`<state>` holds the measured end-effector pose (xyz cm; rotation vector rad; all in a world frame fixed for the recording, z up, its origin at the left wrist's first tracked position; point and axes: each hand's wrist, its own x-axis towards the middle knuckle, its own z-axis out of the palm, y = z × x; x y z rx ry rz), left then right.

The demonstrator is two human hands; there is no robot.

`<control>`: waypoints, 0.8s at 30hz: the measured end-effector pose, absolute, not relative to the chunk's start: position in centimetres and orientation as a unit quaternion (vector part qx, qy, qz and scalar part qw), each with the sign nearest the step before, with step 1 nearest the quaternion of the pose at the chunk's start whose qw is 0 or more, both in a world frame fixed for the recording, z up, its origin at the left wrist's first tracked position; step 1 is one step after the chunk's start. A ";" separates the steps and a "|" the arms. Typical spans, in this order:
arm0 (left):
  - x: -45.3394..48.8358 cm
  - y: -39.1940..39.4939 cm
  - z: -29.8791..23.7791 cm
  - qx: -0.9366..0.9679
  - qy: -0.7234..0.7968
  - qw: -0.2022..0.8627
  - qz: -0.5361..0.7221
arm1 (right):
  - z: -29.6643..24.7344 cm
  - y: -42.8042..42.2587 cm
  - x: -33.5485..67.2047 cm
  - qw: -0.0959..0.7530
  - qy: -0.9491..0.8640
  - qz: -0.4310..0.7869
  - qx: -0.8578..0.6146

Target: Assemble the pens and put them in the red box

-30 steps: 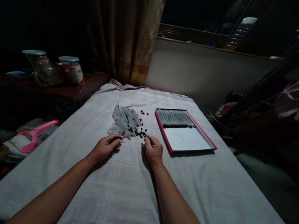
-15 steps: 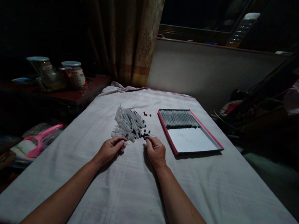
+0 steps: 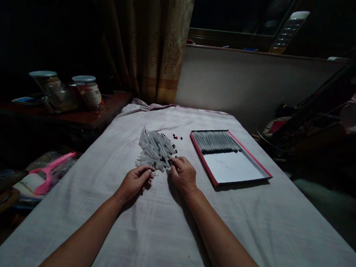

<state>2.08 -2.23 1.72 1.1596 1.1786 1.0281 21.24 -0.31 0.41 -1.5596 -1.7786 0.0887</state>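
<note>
A heap of translucent pen barrels (image 3: pixel 155 146) lies mid-bed, with small black plugs at its right edge. My left hand (image 3: pixel 136 182) is closed at the heap's near side, thumb pressed to fingers on a pen barrel (image 3: pixel 155 174) whose pale end pokes out. My right hand (image 3: pixel 183 174) is closed at the right edge of the heap, over the black plugs. Whatever its fingertips pinch is too small to make out. On the right lies a shallow red-edged box (image 3: pixel 213 178). A row of black-ended pens (image 3: pixel 216 142) fills its far part.
Several loose plugs, one of them red (image 3: pixel 176 138), lie beyond the heap. A pale sheet (image 3: pixel 146 237) covers the bed. Two lidded jars (image 3: pixel 89 92) stand on a dark side table (image 3: pixel 102 118) at left. A patterned curtain (image 3: pixel 162 47) hangs behind.
My right hand has moved slightly up and left onto the black plugs, covering most of them. My left hand keeps its pinch. The whole view has shifted a little.
</note>
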 end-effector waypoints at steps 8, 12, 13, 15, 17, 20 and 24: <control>1.9 -1.9 1.4 0.495 0.490 0.582 0.419 | 3.6 3.8 18.8 0.154 -0.745 0.018 -0.649; 1.8 -1.9 1.2 0.485 0.488 0.596 0.415 | 4.1 4.5 18.4 0.102 -0.733 0.003 -0.672; 1.8 -1.9 1.2 0.484 0.487 0.597 0.415 | 4.2 4.7 18.3 0.094 -0.731 0.001 -0.676; 1.8 -1.8 1.3 0.482 0.485 0.599 0.416 | 4.3 4.9 18.1 0.084 -0.724 0.003 -0.684; 1.7 -1.7 1.4 0.480 0.484 0.602 0.416 | 4.5 5.1 17.8 0.079 -0.717 0.007 -0.692; 1.7 -1.6 1.4 0.482 0.481 0.605 0.413 | 4.8 4.9 17.9 0.082 -0.709 0.010 -0.700; 1.5 -1.6 1.0 0.504 0.481 0.584 0.417 | 4.5 3.4 19.9 0.175 -0.668 0.028 -0.723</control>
